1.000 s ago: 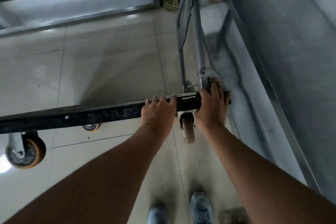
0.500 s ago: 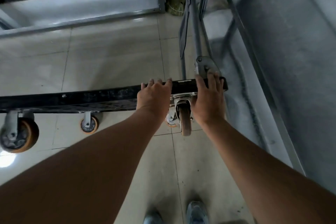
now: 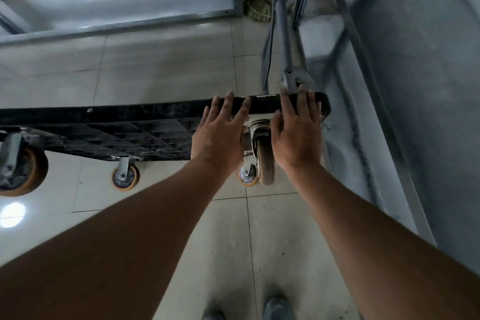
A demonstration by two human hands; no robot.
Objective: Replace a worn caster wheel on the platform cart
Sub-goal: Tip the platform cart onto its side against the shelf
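platform cart (image 3: 117, 114): black, tilted up, ribbed underside showing | caster wheel (image 3: 266, 156): tan, edge-on, corner-mounted

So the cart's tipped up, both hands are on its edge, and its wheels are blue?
No, the wheels are orange, as the head view shows. The cart is tipped up, left hand and right hand on its edge.

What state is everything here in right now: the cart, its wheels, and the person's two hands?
Platform cart: tipped up, ribbed underside facing the person.
Caster between the hands: mounted, seen edge-on.
Middle caster: mounted, orange tread showing.
Left-edge caster: mounted, orange tread showing.
Left hand: open, fingers laid straight across the deck's upper edge.
Right hand: open, fingers laid straight across the same edge.
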